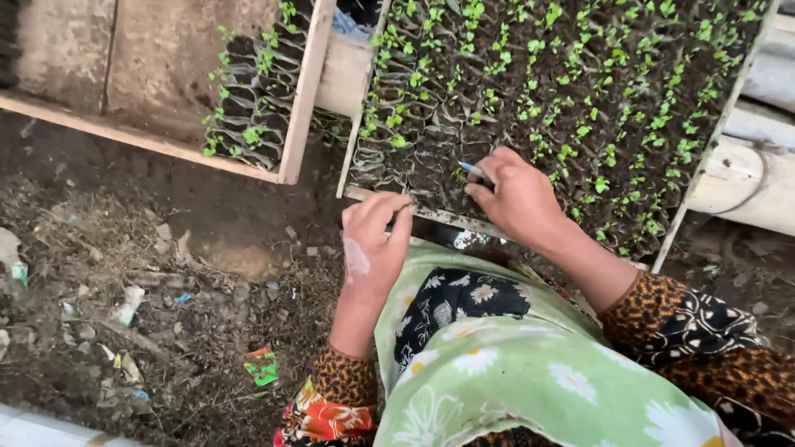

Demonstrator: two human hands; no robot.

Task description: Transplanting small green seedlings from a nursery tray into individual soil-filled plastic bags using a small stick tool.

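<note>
Your right hand (515,197) pinches a thin stick (473,170) (tip in soil) at the seedling tray's (431,217) near edge; left hand (373,242) rests empty, half-curled, beside.

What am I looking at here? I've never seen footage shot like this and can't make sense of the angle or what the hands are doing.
There is no machine here: a person wears a camera on the head, so this single picture looks straight down at their own two bare hands and their flowered green cloth. The left hand rests on the near wooden edge of a big seedling frame, which is packed with small dark soil pots holding tiny green sprouts. The right hand reaches over those pots and pinches a thin pale stick between its fingers. A second wooden frame, upper left, holds only a few rows of pots. Below lies bare soil strewn with litter.
</note>
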